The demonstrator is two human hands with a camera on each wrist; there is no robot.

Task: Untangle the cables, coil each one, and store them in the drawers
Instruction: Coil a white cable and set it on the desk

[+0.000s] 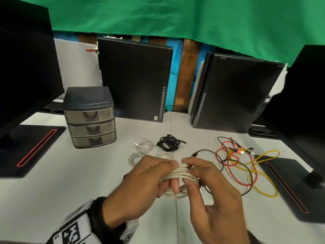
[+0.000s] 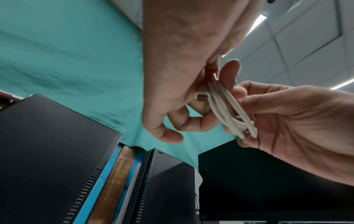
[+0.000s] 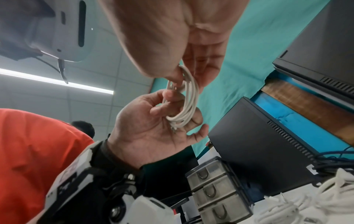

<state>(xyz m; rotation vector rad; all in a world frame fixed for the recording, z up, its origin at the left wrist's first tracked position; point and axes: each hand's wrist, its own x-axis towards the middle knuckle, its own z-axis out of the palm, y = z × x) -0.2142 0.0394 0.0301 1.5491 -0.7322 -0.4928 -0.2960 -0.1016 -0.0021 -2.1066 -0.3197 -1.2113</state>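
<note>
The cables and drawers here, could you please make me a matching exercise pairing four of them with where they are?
Things:
1. white coil
2. black coil
3. yellow cable
4. drawers

Places:
A. loose on the table's right side, tangled with red and black cables
B. held in both hands
C. far left of the cables, all shut
D. on the table beyond the hands

Pairs: 1-B, 2-D, 3-A, 4-C
</note>
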